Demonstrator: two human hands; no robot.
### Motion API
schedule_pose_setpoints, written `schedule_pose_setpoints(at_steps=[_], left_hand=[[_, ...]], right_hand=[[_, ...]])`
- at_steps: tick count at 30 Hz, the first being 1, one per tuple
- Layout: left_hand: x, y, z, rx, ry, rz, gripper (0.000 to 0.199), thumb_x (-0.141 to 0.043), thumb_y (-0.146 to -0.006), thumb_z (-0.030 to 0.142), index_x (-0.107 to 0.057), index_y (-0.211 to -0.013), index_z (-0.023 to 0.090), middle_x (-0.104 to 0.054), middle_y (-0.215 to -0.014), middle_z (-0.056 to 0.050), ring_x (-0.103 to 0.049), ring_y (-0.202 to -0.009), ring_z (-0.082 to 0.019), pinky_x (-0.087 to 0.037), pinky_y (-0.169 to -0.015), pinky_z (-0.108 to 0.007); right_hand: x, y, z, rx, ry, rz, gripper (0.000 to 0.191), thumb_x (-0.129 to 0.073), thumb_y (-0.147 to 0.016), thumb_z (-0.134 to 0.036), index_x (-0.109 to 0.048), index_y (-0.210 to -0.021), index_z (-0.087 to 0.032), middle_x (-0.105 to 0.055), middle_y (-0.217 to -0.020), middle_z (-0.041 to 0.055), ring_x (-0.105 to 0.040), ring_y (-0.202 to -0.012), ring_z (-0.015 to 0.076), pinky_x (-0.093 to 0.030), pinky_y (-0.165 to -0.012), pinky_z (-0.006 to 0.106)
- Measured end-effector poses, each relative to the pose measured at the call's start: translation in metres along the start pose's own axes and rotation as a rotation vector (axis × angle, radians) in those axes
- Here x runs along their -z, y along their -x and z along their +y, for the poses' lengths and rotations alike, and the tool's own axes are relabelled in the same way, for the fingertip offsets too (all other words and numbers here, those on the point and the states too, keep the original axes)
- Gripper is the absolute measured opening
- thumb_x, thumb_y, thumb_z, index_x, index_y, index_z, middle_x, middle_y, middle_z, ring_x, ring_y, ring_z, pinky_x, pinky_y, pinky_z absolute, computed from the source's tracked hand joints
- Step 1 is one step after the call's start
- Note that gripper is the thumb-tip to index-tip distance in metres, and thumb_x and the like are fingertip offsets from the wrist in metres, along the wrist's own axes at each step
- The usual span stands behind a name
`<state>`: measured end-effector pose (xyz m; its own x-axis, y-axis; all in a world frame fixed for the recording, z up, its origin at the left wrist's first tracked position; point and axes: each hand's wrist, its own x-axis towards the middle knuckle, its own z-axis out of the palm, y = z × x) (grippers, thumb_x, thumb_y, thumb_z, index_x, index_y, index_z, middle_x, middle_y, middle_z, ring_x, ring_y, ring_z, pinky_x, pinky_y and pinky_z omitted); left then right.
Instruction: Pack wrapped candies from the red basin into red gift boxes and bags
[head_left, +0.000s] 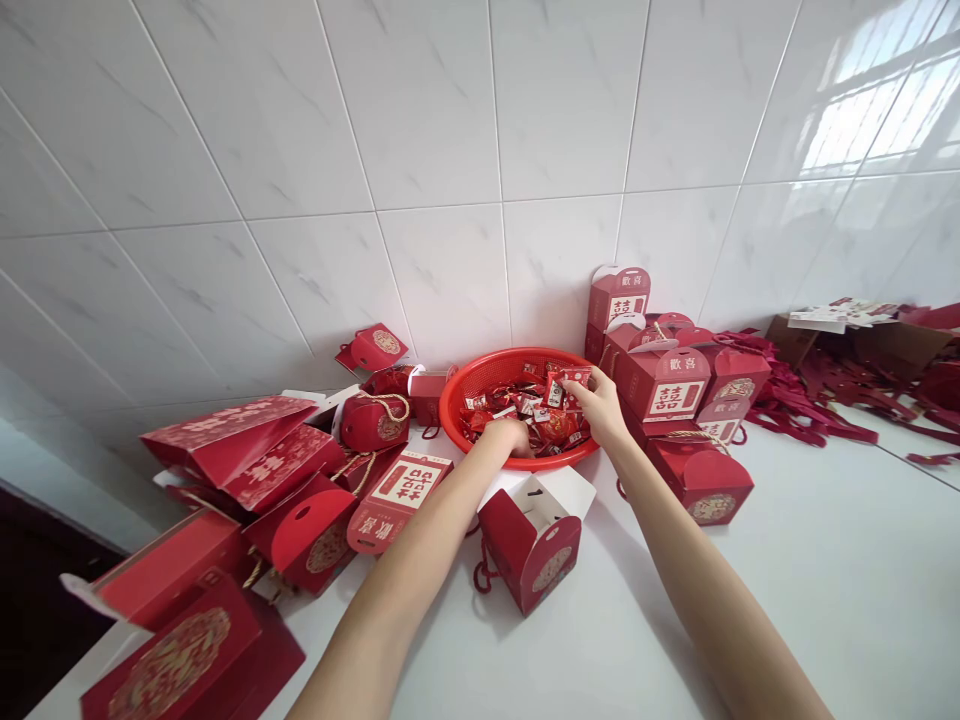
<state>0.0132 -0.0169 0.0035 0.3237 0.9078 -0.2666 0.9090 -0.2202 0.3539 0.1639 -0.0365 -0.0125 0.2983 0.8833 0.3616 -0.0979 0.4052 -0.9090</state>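
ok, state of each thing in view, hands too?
Left hand: down in the basket, fingers mostly hidden
Right hand: grip closed on a packet at the basket's right side
Red packet: pinched
Red basket: holding many small wrapped pieces
Box between the forearms: upright, top open
Right-hand boxes: stacked
Left-hand boxes: piled, some tilted
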Motion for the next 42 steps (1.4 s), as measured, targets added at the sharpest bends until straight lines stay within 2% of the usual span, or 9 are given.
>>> schedule_pose_setpoints(at_steps=[3, 9, 14, 20, 27, 32, 35, 38, 42], left_hand=[[0.0, 0.002, -0.005, 0.007, -0.002, -0.141, 0.016, -0.08, -0.048, 0.021, -0.068, -0.059, 0.02, -0.075, -0.072, -0.01, -0.071, -0.077, -0.033, -0.057, -0.076, -0.041], [0.001, 0.003, -0.005, -0.062, 0.06, -0.196, 0.015, -0.075, -0.046, 0.017, -0.066, -0.056, 0.023, -0.072, -0.064, -0.005, -0.069, -0.076, -0.031, -0.054, -0.076, -0.037], [0.002, 0.005, -0.003, -0.066, 0.095, -0.28, 0.018, -0.079, -0.054, 0.03, -0.073, -0.07, 0.024, -0.075, -0.07, -0.007, -0.071, -0.077, -0.032, -0.054, -0.074, -0.038], [0.002, 0.001, -0.007, -0.082, 0.208, -0.381, 0.044, -0.077, -0.06, 0.043, -0.077, -0.1, 0.026, -0.079, -0.084, -0.006, -0.071, -0.074, -0.028, -0.054, -0.068, -0.033], [0.0, -0.004, -0.01, -0.224, 0.282, -0.272, 0.037, -0.071, -0.058, 0.027, -0.078, -0.095, 0.029, -0.08, -0.1, -0.001, -0.071, -0.095, -0.024, -0.054, -0.08, -0.026], [0.0, -0.001, -0.009, -0.237, 0.234, -0.304, 0.041, -0.069, -0.056, 0.021, -0.078, -0.095, 0.028, -0.078, -0.106, -0.002, -0.07, -0.101, -0.027, -0.054, -0.081, -0.028], [0.001, 0.003, -0.007, -0.235, 0.231, -0.29, 0.033, -0.07, -0.058, 0.02, -0.077, -0.089, 0.025, -0.078, -0.099, -0.003, -0.07, -0.093, -0.026, -0.054, -0.074, -0.028], [0.0, 0.007, -0.003, -0.195, 0.364, -0.265, 0.026, -0.072, -0.06, 0.019, -0.073, -0.086, 0.022, -0.077, -0.083, -0.002, -0.071, -0.08, -0.024, -0.054, -0.065, -0.027], [0.0, 0.009, -0.001, -0.186, 0.507, -0.185, 0.033, -0.078, -0.062, 0.02, -0.072, -0.095, 0.022, -0.075, -0.08, -0.001, -0.071, -0.075, -0.022, -0.055, -0.063, -0.026]], right_hand=[[0.0, 0.0, 0.0, 0.002, 0.0, 0.002, 0.023, -0.071, -0.063, -0.036, -0.06, -0.079, -0.024, -0.068, -0.077, -0.0009, -0.063, -0.075, 0.0215, -0.052, -0.072, 0.036], [0.0, 0.001, -0.002, -0.003, 0.005, -0.001, 0.022, -0.072, -0.063, -0.035, -0.061, -0.079, -0.024, -0.069, -0.076, -0.0009, -0.063, -0.075, 0.0214, -0.053, -0.072, 0.035], [0.0, 0.001, -0.002, -0.001, -0.001, 0.001, 0.022, -0.072, -0.063, -0.035, -0.061, -0.078, -0.023, -0.067, -0.074, -0.0016, -0.062, -0.073, 0.0207, -0.052, -0.073, 0.036], [-0.001, 0.0, -0.001, 0.008, -0.007, 0.0, 0.023, -0.072, -0.064, -0.037, -0.06, -0.079, -0.023, -0.067, -0.075, -0.0011, -0.063, -0.075, 0.0213, -0.052, -0.073, 0.036], [0.0, 0.0, -0.001, 0.01, 0.002, -0.003, 0.023, -0.072, -0.064, -0.036, -0.061, -0.079, -0.023, -0.068, -0.075, -0.0012, -0.063, -0.074, 0.0208, -0.052, -0.072, 0.035], [0.0, 0.001, -0.002, -0.003, 0.002, -0.003, 0.022, -0.072, -0.063, -0.035, -0.061, -0.079, -0.024, -0.069, -0.077, -0.0009, -0.063, -0.074, 0.021, -0.052, -0.071, 0.035], [-0.001, 0.001, -0.002, -0.004, -0.006, 0.003, 0.023, -0.072, -0.063, -0.035, -0.061, -0.079, -0.023, -0.069, -0.078, -0.0006, -0.063, -0.075, 0.021, -0.052, -0.072, 0.035], [-0.001, 0.001, -0.003, -0.002, -0.011, 0.014, 0.023, -0.072, -0.062, -0.035, -0.061, -0.078, -0.023, -0.069, -0.078, -0.0005, -0.063, -0.074, 0.0207, -0.052, -0.071, 0.035], [-0.001, 0.001, -0.004, 0.006, -0.007, 0.023, 0.022, -0.072, -0.063, -0.036, -0.061, -0.078, -0.023, -0.068, -0.077, -0.0004, -0.062, -0.074, 0.0207, -0.052, -0.07, 0.034]])
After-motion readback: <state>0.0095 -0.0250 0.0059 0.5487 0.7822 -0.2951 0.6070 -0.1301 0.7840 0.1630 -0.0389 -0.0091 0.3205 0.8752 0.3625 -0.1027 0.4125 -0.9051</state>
